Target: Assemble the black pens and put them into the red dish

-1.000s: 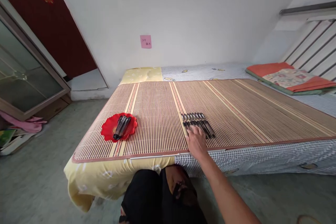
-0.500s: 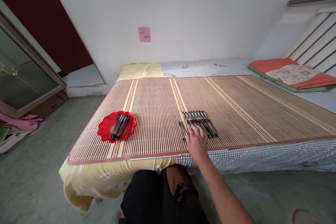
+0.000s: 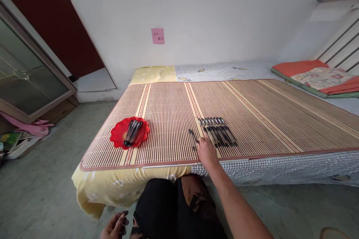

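Note:
My right hand (image 3: 206, 153) rests low over the bamboo mat (image 3: 168, 119), fingers pinched on a dark pen (image 3: 194, 135). Its fingers hide part of that pen. Close against its left lies another loose pen (image 3: 192, 141). Just beyond and to the right of the hand, several black-capped pens (image 3: 220, 131) lie side by side in a slanted row. More pens (image 3: 132, 133) are bunched in a red scalloped dish (image 3: 116, 134) on the left part of the mat. At the bottom edge, my left hand (image 3: 114, 226) is partly in view beside my knee, fingers loosely bent and apart.
The mat covers a bed with a yellow and checked sheet (image 3: 92, 186). Folded orange bedding (image 3: 303, 68) lies at the far right. A pink note (image 3: 157, 36) is stuck on the wall behind. A glass-panelled door (image 3: 25, 71) stands at the left.
My right hand has drawn back slightly from the pen row, its fingers closing on a pen at the left. My left hand has come into view at the bottom. The whole view has shifted slightly.

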